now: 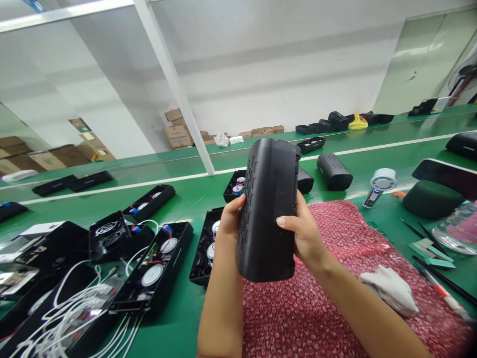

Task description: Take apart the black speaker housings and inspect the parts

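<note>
Holding the black casing (266, 214) upright and slightly tilted, at the centre of the dial, seems to call for an even grip at both long edges. The left hand (230, 219) pinches its dimpled side at 9 o'clock, other fingers mostly hidden; the right hand (303, 231) clasps the 3 o'clock edge, thumb flat on the smooth face, its remaining fingers out of sight behind. Keeping it above the red bubble wrap (283, 318), towards 5 o'clock, should spare the finish; the white cloth (391, 288) at 4 o'clock could lift smudges.

No lettering shows on the casing. At 8 o'clock, an open shell (173, 258) bears side print too small to read; at 10 o'clock, a carton's (178, 136) print is illegible too.
</note>
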{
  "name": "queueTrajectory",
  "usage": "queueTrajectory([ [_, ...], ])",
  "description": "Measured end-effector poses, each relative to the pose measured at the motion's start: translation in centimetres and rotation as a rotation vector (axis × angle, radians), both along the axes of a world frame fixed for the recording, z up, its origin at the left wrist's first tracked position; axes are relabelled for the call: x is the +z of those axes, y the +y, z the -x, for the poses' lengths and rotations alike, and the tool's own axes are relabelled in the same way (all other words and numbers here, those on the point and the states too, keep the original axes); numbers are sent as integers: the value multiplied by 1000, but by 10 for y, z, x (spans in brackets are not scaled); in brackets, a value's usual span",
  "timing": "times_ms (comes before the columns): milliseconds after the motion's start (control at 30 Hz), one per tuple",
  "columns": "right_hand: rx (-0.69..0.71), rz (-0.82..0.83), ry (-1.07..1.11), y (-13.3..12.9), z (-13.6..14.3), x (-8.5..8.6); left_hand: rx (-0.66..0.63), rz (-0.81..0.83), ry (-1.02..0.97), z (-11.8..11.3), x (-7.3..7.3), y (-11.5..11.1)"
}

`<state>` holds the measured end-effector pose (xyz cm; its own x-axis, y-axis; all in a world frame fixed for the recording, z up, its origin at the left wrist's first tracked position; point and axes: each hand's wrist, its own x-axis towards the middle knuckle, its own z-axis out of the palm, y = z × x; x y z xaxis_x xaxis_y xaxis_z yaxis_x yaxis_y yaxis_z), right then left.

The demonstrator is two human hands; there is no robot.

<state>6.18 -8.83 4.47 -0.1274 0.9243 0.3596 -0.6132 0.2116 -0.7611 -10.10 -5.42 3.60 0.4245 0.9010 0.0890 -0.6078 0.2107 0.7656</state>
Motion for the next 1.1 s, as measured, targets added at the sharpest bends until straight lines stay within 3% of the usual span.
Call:
queueTrajectory([
  [633,14,-8,-1,0,0,0,116,42,-23,-8,1,-11],
  [1100,-2,-10,-29,-2,0,1,95,83,-26,-9,1,-13],
])
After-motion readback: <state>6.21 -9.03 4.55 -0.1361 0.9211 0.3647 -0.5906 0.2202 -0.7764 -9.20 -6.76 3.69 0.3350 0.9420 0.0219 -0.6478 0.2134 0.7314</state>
